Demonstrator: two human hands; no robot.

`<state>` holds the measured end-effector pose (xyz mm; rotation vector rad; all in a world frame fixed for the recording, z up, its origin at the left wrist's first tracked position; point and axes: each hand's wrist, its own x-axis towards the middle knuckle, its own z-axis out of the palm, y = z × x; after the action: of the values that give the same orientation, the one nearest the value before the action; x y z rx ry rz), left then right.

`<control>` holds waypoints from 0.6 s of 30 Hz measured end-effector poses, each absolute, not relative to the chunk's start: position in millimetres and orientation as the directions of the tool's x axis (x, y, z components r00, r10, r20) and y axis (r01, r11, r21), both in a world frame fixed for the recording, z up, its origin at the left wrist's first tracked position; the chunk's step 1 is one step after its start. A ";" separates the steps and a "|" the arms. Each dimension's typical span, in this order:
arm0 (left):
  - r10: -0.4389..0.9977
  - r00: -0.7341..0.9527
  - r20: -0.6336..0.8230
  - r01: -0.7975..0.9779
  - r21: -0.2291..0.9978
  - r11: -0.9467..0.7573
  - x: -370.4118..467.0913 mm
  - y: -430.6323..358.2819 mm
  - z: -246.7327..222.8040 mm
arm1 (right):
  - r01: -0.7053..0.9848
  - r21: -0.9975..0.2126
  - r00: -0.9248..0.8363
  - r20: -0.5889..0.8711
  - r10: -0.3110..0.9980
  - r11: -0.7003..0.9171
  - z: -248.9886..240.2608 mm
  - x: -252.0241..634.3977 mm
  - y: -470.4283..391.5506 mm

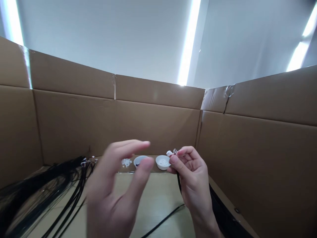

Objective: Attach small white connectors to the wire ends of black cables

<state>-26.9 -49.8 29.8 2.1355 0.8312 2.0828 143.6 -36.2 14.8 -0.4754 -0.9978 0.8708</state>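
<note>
My right hand pinches the end of a black cable between thumb and fingers. At that end, a small white connector and some bare metal-looking tips stick up past my fingertips. The cable runs down behind the hand and then left across the table. To the left, closer to the camera, my left hand is raised, slightly blurred, thumb and forefinger spread apart with nothing between them. Behind it stands a white bowl with something dark inside. A second white bowl with whitish contents sits just left of my right hand.
Small white pieces lie in a loose pile beside the bowls. A thick bundle of black cables with white connectors covers the table's left side. Cardboard walls enclose the table. Dark material lies along the right wall.
</note>
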 end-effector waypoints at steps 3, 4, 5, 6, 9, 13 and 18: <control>0.489 0.095 0.867 0.215 0.462 -0.861 -8.5 -32.6 45.3 | -0.395 -0.690 0.222 0.568 0.792 0.606 15.6 141.0 -37.5; 0.499 0.142 0.855 0.165 0.476 -0.864 -5.1 -27.9 46.8 | -0.386 -0.690 0.221 0.575 0.788 0.612 15.6 140.5 -37.5; 0.497 0.161 0.853 0.126 0.482 -0.867 -3.2 -24.0 46.7 | -0.378 -0.691 0.222 0.579 0.785 0.616 15.5 140.2 -37.2; 0.486 0.164 0.858 0.105 0.475 -0.874 -2.5 -20.8 45.6 | -0.373 -0.693 0.223 0.578 0.785 0.617 15.4 140.0 -36.7; 0.435 0.163 0.886 0.101 0.423 -0.900 -3.4 -13.7 40.1 | -0.393 -0.695 0.204 0.573 0.794 0.602 14.6 140.3 -34.2; 0.425 0.116 0.898 0.109 0.414 -0.904 -1.3 -6.3 36.8 | -0.423 -0.696 0.187 0.559 0.808 0.580 13.4 141.8 -30.0; 0.388 0.131 0.912 0.075 0.381 -0.921 3.0 -0.8 36.1 | -0.344 -0.724 0.220 0.557 0.801 0.598 11.8 141.5 -27.7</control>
<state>3.0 -0.8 36.1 2.1652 0.4557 1.8691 141.5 -27.7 11.8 -0.5074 -1.0777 0.8403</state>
